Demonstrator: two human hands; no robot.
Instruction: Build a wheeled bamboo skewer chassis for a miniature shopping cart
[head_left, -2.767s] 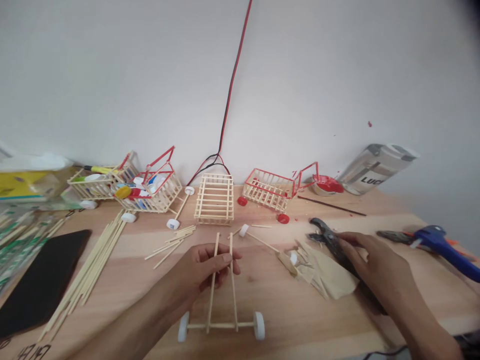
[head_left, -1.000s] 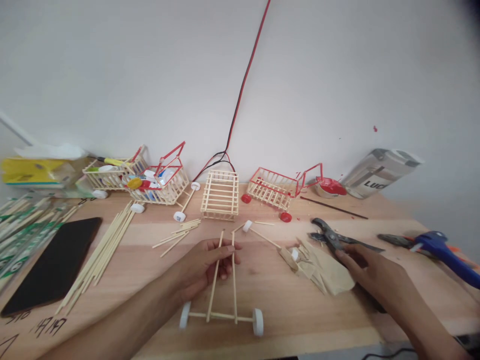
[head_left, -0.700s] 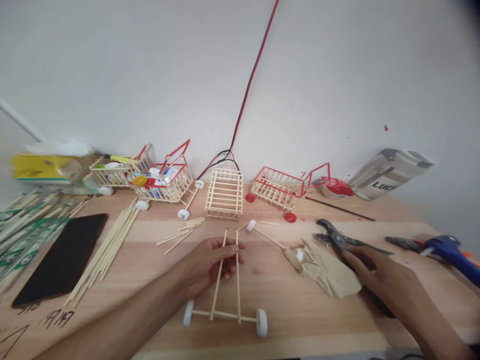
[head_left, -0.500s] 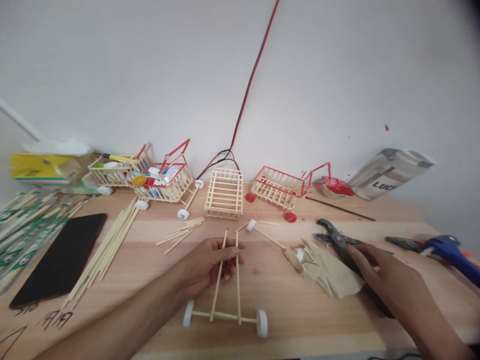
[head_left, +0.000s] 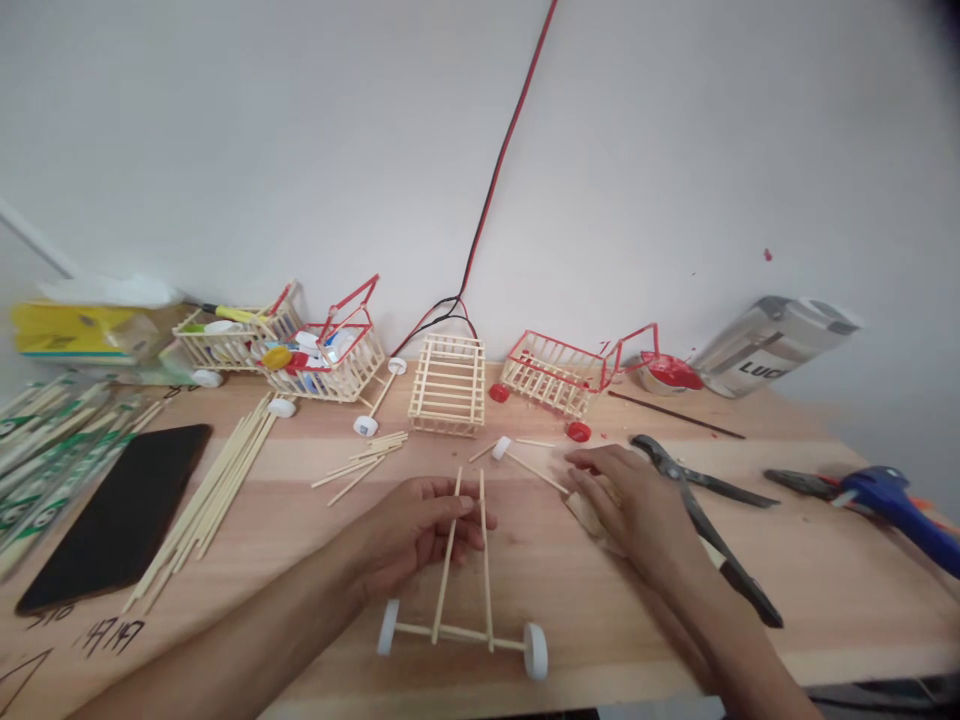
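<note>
My left hand (head_left: 431,530) is closed on a wheeled stick frame (head_left: 448,570), pinching its two long sticks near their far ends. At the frame's near end a cross stick carries a white wheel (head_left: 535,652) on each side. Fingers stretched forward, my right hand (head_left: 630,505) is over a crumpled tan paper piece (head_left: 585,515), mostly hidden beneath it. Close to the right hand, pliers (head_left: 697,510) lie with their handles spread. A thin stick with a white cap (head_left: 502,448) lies ahead of my hands.
Small stick carts (head_left: 555,372) and a stick basket (head_left: 448,385) stand along the wall. Loose sticks (head_left: 210,500) and a black phone (head_left: 116,520) lie to the left. A blue glue gun (head_left: 896,500), a red paint cup (head_left: 667,372) and a can (head_left: 776,345) are at right.
My right hand has let go of the pliers and moved left over the tan paper. The pliers' handles now lie spread apart. The frame in my left hand has shifted slightly right.
</note>
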